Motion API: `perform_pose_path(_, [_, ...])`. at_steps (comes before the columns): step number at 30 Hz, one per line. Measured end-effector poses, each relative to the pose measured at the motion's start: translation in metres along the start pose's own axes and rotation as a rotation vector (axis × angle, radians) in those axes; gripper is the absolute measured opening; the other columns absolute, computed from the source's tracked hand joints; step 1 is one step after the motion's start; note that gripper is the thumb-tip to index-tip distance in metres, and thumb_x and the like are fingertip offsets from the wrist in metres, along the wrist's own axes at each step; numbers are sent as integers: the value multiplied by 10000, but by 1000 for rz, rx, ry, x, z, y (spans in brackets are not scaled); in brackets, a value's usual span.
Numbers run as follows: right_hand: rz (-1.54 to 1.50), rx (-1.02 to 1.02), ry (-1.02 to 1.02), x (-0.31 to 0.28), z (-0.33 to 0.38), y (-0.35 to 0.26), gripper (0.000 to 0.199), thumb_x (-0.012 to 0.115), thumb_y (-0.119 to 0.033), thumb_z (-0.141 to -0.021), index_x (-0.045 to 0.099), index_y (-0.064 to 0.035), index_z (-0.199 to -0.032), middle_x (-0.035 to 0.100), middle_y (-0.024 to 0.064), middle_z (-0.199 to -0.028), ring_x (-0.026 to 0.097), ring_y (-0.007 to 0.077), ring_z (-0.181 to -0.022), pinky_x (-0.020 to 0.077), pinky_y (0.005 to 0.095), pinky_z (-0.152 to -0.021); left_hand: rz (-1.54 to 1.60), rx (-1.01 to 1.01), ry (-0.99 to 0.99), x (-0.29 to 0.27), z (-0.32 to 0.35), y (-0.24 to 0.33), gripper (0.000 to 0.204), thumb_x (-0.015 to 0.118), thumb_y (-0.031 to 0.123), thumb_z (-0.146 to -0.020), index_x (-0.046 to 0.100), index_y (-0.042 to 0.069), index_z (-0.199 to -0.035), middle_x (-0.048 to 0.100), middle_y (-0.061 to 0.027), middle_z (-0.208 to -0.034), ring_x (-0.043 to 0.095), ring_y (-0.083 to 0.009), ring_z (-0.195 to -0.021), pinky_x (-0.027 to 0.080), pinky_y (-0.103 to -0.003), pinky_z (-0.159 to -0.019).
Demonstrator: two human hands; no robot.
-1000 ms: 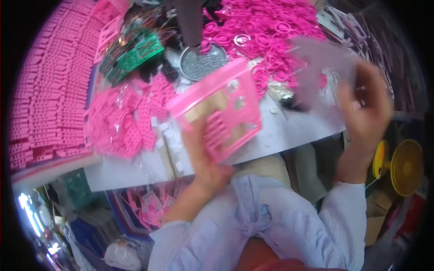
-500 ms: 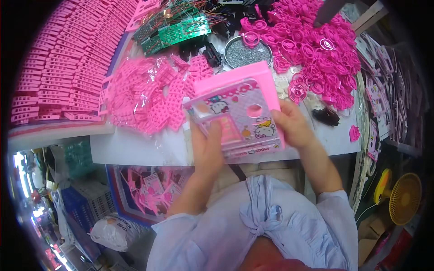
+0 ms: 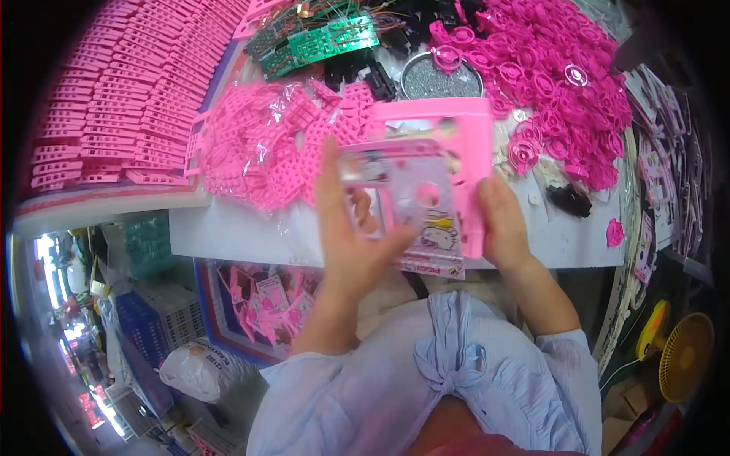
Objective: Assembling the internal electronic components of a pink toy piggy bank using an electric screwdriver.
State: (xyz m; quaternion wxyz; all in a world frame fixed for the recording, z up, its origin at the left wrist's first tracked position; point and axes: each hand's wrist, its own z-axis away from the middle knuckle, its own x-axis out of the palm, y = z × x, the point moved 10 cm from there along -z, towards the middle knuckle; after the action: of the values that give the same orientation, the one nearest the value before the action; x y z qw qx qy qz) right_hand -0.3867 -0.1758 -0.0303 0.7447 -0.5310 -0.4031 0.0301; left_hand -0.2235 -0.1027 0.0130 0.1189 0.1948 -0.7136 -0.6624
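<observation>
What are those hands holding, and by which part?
The left hand holds a printed panel by its left side; the right hand holds a pink frame by its right edge.

A white table (image 3: 563,245) is seen, with bright lights (image 3: 45,267) far left and a yellow fan (image 3: 687,359) at right.

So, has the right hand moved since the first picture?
Yes, left: the right hand was far right of the dish; now it is only slightly to its right, holding the pink frame.
</observation>
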Motion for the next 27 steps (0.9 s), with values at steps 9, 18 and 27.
perform_pose_path(9, [211,-19,-72,14,6,-2,428,479,-331,-1087,504,-23,-1383,624,2,-1013,537,45,-789,465,227,-700,-44,19,-40,18,-1,-37,1054,776,92,-834,79,43,-1622,360,-114,-1297,487,-245,-1236,488,-351,-1000])
perform_pose_path(18, [423,-69,-79,21,4,-19,454,502,-338,-1078,534,23,-1351,634,78,-1134,594,130,-998,491,292,-864,49,-17,3,20,-8,-38,955,708,112,-882,102,28,-1616,374,-130,-1308,503,-226,-1186,486,-349,-966])
perform_pose_path(27, [393,-84,-57,18,3,-15,443,547,-329,-1050,583,38,-1295,646,131,-1094,619,168,-957,500,331,-818,-70,-22,-4,18,-7,-48,991,757,175,-862,126,18,-1610,431,-134,-1222,525,-199,-1036,482,-323,-899])
